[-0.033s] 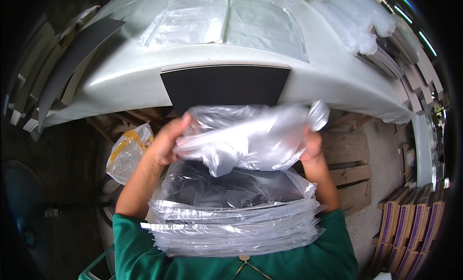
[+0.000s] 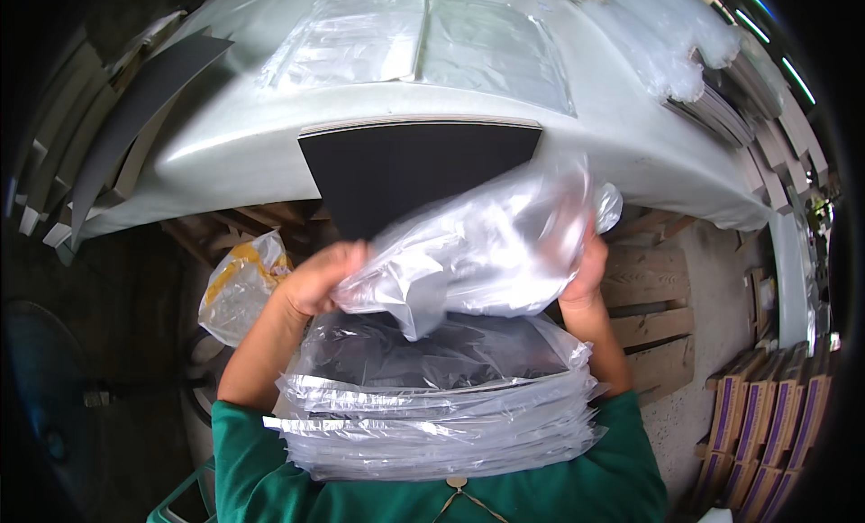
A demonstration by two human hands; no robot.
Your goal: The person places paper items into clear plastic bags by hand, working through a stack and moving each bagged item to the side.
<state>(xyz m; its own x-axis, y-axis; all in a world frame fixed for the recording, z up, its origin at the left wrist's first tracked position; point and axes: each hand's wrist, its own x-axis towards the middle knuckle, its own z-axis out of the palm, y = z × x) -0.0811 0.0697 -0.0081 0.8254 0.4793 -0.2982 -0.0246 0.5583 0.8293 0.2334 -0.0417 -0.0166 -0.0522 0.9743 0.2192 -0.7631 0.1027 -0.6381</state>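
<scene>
A clear plastic bag (image 2: 482, 244), blurred by motion, is stretched between my hands. My left hand (image 2: 329, 275) grips its near left corner with fingers closed. My right hand (image 2: 586, 262) holds its right side, its fingers partly behind the film. Below the bag, against my body, is a thick stack of clear plastic bags (image 2: 441, 442); dark sheets show through the top one. Just beyond my hands, black boards (image 2: 419, 163) lean against the table edge, their lower part hidden by the bag.
The table (image 2: 225, 163) has a pale cover. Flat clear bags (image 2: 496, 50) lie on it, with bubble wrap (image 2: 671, 36) at right. Dark boards (image 2: 135, 118) stand left. A crumpled bag with yellow tape (image 2: 241, 284) hangs left; a wooden pallet (image 2: 649, 280) and stacked cartons (image 2: 761, 415) are right.
The bag's right side has risen and tilted away, uncovering more of the black boards. My left hand has shifted slightly down; the stack has stayed put.
</scene>
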